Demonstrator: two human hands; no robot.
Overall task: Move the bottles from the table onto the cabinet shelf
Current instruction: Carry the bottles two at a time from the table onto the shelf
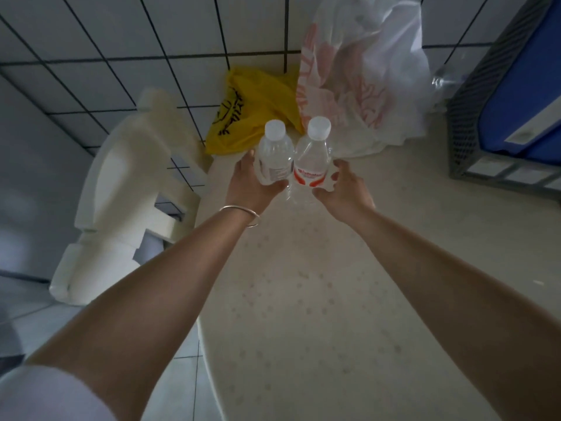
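Two clear water bottles with white caps stand side by side at the far end of the cream table (pixel 303 299). My left hand (pixel 249 186), with a silver bangle on its wrist, is wrapped around the left bottle (pixel 274 156), which has a white label. My right hand (pixel 343 189) grips the right bottle (pixel 312 159) at its red-and-white label. The bottles touch each other at the shoulders. No cabinet shelf is in view.
A yellow plastic bag (pixel 252 117) and a white bag with pink print (pixel 358 86) lie behind the bottles against the tiled wall. A grey mesh crate holding a blue box (pixel 501 123) stands at the right. White foam packing (pixel 127 189) leans at the table's left.
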